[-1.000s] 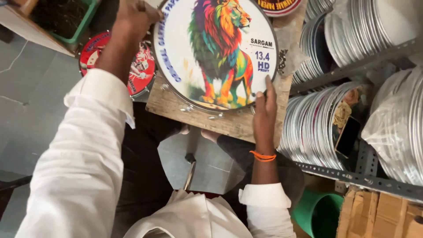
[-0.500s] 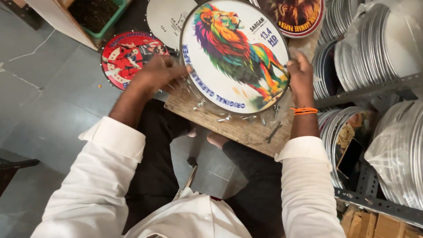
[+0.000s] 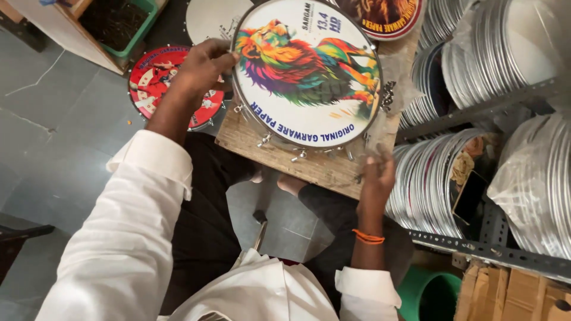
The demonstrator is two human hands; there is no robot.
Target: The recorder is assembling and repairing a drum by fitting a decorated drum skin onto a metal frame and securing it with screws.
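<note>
My left hand [image 3: 205,62] grips the rim of the lion-printed drum head [image 3: 306,74] lying on the wooden board [image 3: 279,151], my right hand [image 3: 376,172] pinching at a bottom-edge fitting, several fittings apparently unfinished.

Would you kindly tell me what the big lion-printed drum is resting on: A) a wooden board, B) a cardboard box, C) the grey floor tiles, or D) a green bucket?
A: the lion-printed drum lies flat on a wooden board, held at its rim by the left hand.
</note>
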